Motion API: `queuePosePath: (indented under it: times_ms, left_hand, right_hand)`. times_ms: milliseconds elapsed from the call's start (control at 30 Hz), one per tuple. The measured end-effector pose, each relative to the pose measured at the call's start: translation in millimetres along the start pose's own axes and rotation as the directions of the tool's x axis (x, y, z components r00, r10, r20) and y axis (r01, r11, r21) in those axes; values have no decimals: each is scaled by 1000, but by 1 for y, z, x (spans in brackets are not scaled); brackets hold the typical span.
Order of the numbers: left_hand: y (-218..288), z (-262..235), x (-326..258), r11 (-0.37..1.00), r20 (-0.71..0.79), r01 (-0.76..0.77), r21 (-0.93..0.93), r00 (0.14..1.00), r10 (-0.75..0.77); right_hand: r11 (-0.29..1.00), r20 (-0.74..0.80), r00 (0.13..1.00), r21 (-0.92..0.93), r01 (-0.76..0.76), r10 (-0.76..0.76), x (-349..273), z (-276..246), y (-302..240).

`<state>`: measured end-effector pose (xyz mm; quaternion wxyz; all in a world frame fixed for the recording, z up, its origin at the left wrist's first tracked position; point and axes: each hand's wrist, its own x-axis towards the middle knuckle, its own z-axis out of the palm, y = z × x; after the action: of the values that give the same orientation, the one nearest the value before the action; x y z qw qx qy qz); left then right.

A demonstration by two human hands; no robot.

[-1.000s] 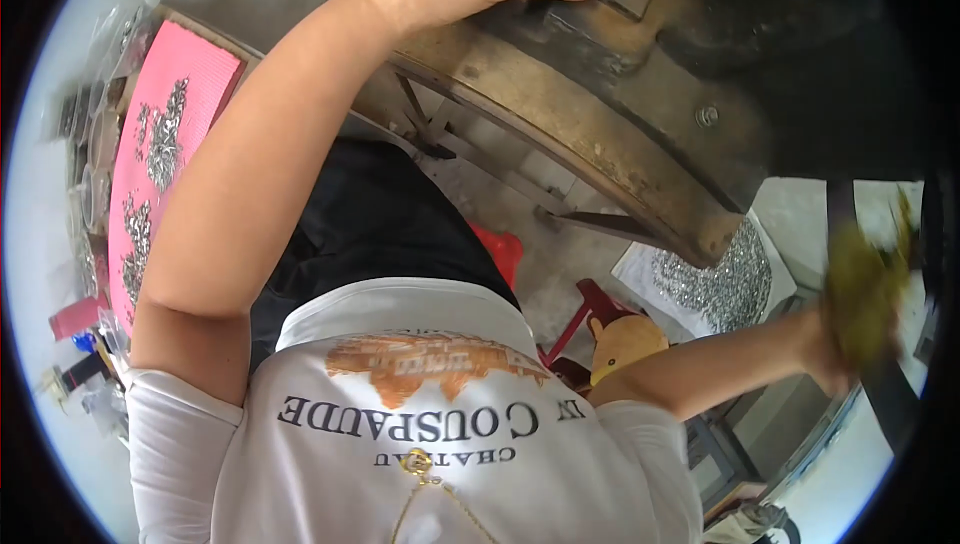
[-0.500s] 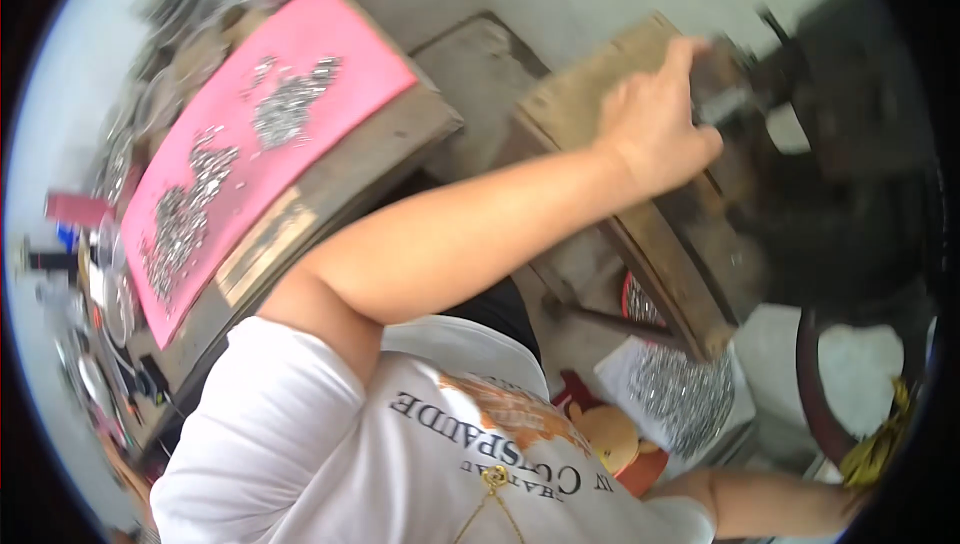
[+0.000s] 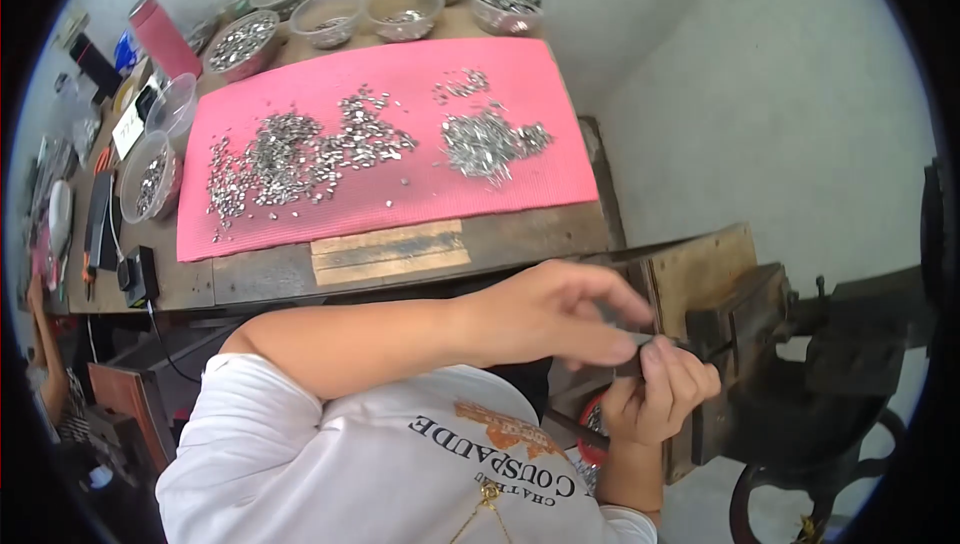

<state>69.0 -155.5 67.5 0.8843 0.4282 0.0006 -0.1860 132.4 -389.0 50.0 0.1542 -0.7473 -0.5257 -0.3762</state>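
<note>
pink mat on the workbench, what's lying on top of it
On the pink rectangular foam mat lie loose heaps of small silvery metal pieces, a bigger spread left, a smaller one right. Whatever is beneath the heaps is covered.

Bench: a worn wooden workbench (image 3: 400, 269).
Middle: a pink mat (image 3: 400, 184) strewn with small metal pieces (image 3: 300, 149).
Far edge: clear bowls (image 3: 400, 9) of metal parts.
Left edge: more bowls (image 3: 148, 174).
</note>
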Motion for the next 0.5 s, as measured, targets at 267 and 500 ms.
queuePosePath:
  times_ms: [267, 500]
  left_hand:
    - [-23, -59, -70, -30, 216, -351, 936, 503, 837]
    - [-34, -96, -111, -15, -42, 94, 995, 573, 818]
  right_hand:
    - [-16, 493, 776, 847, -531, 394, 56, 71, -92]
    - [-158, 633, 743, 774, -613, 215, 51, 127, -90]
